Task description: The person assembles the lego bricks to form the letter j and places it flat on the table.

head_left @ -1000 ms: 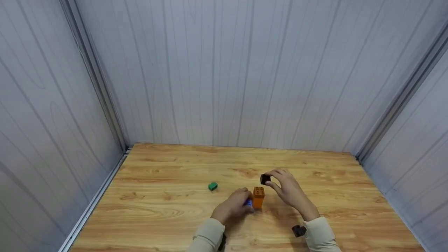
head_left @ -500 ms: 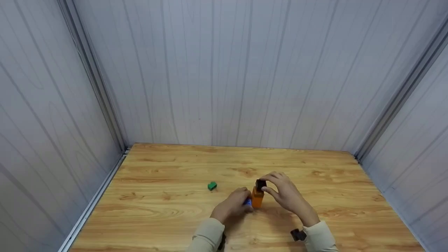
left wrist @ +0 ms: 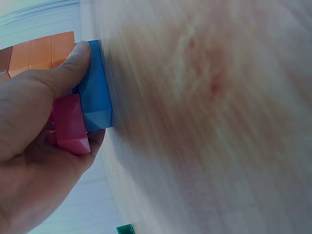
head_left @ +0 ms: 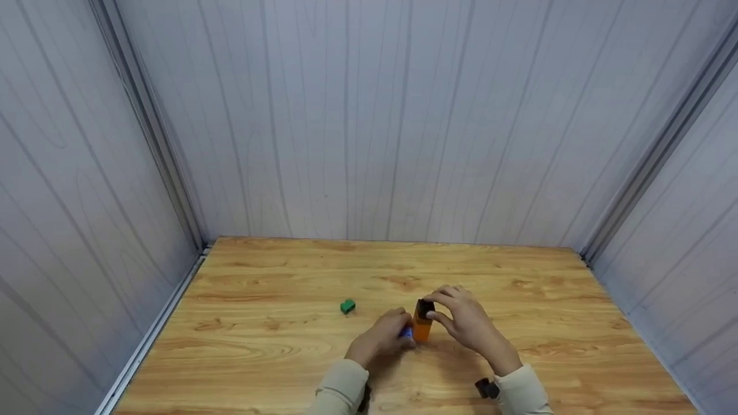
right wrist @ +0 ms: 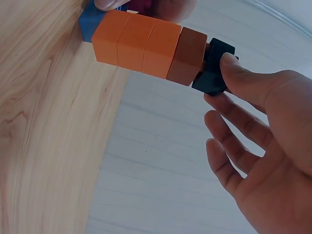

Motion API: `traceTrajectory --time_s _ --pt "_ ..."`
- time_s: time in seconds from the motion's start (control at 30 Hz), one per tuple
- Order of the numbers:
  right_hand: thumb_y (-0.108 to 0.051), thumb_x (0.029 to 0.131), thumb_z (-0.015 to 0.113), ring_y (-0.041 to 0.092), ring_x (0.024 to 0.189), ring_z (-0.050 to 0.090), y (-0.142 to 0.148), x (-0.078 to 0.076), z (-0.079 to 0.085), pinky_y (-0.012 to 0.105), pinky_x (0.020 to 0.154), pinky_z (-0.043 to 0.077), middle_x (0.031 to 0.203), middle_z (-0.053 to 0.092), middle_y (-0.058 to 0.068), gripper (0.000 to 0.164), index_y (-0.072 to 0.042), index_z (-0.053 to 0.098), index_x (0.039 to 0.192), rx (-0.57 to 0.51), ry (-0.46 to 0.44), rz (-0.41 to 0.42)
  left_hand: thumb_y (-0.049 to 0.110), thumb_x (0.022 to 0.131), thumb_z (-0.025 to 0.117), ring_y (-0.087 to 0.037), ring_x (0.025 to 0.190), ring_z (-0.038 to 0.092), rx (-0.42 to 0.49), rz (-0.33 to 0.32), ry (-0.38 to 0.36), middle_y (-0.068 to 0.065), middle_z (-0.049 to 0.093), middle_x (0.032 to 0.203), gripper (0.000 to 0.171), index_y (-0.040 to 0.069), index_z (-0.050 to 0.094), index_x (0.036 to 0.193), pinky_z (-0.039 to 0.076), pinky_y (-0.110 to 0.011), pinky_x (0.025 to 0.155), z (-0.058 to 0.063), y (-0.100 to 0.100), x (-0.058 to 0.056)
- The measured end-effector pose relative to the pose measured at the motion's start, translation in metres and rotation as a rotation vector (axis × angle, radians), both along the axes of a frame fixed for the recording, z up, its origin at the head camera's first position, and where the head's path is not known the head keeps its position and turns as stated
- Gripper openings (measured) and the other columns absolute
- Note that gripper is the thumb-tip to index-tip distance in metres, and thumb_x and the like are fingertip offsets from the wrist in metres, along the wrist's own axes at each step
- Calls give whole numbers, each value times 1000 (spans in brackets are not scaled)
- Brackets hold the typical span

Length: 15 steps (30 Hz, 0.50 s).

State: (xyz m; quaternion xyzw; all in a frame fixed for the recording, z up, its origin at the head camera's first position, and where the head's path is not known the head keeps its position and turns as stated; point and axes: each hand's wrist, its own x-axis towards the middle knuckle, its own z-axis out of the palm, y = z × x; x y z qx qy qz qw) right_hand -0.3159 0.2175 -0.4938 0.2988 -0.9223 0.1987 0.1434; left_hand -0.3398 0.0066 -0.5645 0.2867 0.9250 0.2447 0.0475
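A tower of orange building blocks [right wrist: 136, 41], topped by a brown block [right wrist: 187, 56], stands on a blue block [left wrist: 95, 90] on the table. My left hand [head_left: 383, 334] grips the base, its thumb on the blue block and its fingers behind; a magenta block [left wrist: 70, 122] sits on the blue one, beside the tower. With thumb and fingers my right hand [head_left: 467, 323] pinches a black block [right wrist: 213, 66] at the tower's top. In the right wrist view, the black block sits slightly tilted against the brown block, with a narrow gap between them.
A green block [head_left: 347, 306] lies on the wooden table [head_left: 259, 340], left of the hands. Small dark devices [head_left: 487, 388] show at both sleeves. Pale panel walls [head_left: 375, 115] rise behind and at both sides of the table.
My right hand has moved left and down, bringing the black block from the air onto the tower's top. The left hand has stayed at the base.
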Motion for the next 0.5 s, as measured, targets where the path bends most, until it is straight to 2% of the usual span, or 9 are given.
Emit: traceTrajectory --time_s 0.17,0.37,0.5 --pt "-24 94 73 22 104 63 -2 1 2 47 89 52 115 69 -1 29 -18 72 122 21 21 -19 31 95 73 -8 88 50 11 -8 -2 -2 61 105 29 10 67 114 45 -23 77 0 0 -1" --pt "-24 92 75 20 100 63 -7 2 2 44 86 52 110 69 -2 25 -19 75 117 82 107 -46 29 95 74 -8 88 49 46 -1 -27 -1 60 105 29 9 67 114 46 -24 79 2 -1 -1" --pt "-23 91 76 19 93 63 -9 3 -2 40 81 53 106 69 -3 23 -19 76 113 86 142 -51 28 93 76 -7 86 50 57 -16 -15 -3 62 105 28 8 68 112 46 -23 78 0 -2 0"
